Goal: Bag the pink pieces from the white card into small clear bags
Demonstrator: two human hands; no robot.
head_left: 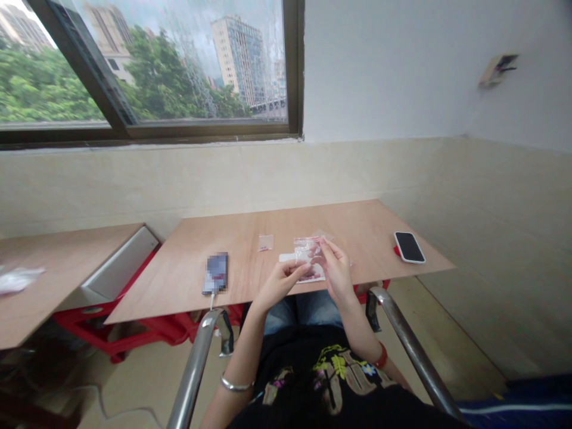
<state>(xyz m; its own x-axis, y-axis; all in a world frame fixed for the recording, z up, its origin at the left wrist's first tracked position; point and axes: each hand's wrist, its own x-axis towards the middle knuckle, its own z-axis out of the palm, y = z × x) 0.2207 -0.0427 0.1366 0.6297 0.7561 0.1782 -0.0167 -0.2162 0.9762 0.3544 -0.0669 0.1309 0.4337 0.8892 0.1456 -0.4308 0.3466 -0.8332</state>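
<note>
Both my hands are raised just above the near edge of a wooden table (250,262). My left hand (283,281) is closed in a pinch on the lower edge of a small clear plastic bag (308,250) with reddish marks. My right hand (336,269) grips the same bag from the right side, fingers curled. A white card or sheet (287,257) lies on the table under the bag. Another small clear bag (266,242) lies flat a little to the left.
A phone with a cable (215,273) lies left of my hands; a second phone in a white case (409,246) sits near the right edge. A second table (58,268) with a crumpled bag (18,279) stands left. Metal chair arms (196,357) flank my lap.
</note>
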